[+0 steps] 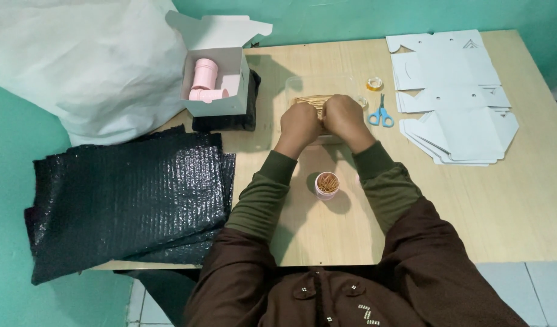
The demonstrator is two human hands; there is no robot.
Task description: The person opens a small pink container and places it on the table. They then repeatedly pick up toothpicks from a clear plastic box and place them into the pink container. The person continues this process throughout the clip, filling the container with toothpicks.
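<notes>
1. Fingers of both hands curled shut together around a bundle of thin wooden sticks (310, 100). Left hand (301, 123) and right hand (344, 116) touch knuckle to knuckle; only the far ends of the sticks show past the left hand.
2. The bundle is held over a clear plastic tray (302, 85) near the middle of the far half of the wooden surface (508, 200). Cannot tell whether the sticks touch the tray.
3. Far left: a large white sack (78, 60) against the green wall.
4. Left, below the sack: a stack of black bubble-wrap sheets (127, 200), overhanging the left edge of the surface.
5. Left of the hands: an open white carton (221, 72) with its lid flaps up, holding pale pink cylindrical containers (204, 82); one upright, one on its side. The carton rests on a dark folded item (242, 118).
6. Centre, between the forearms and nearer the body: a small pink round cup (327, 184), upright, filled with sticks standing on end.
7. Just right of the hands: blue-handled scissors (381, 115), lying flat. Beyond them, a small roll of clear tape (374, 83).
8. Right: flat unfolded white carton blanks (454, 103) in overlapping piles, well apart from the hands.
</notes>
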